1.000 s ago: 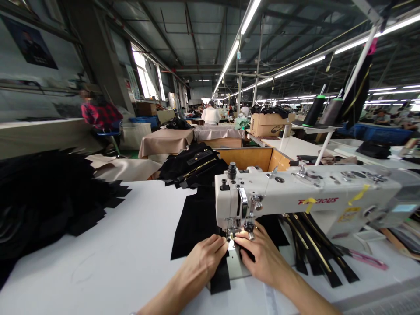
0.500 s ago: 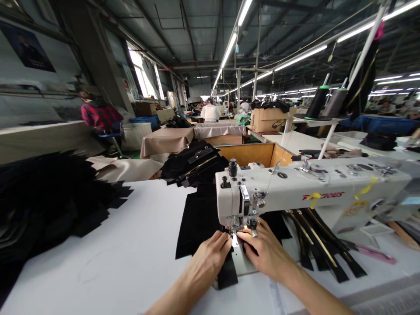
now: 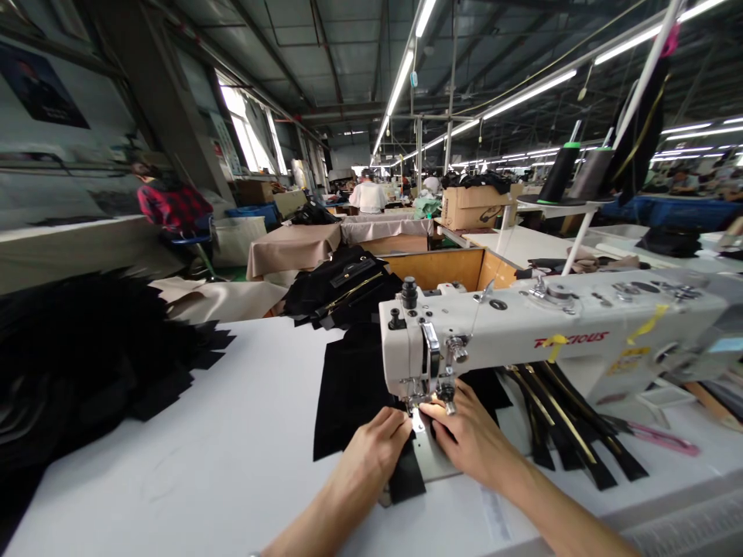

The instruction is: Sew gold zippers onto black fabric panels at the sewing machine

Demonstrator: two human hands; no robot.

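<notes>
Both hands' grip pressed flat, left hand (image 3: pixel 374 449), right hand (image 3: pixel 470 437), black fabric strip (image 3: pixel 406 476) beneath, under sewing machine (image 3: pixel 522 333) needle.

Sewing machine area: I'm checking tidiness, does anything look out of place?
Only the black cut pieces at the table's left: a ragged heap, corners jutting everywhere. Both hands rest normally on the black fabric at the needle.
</notes>
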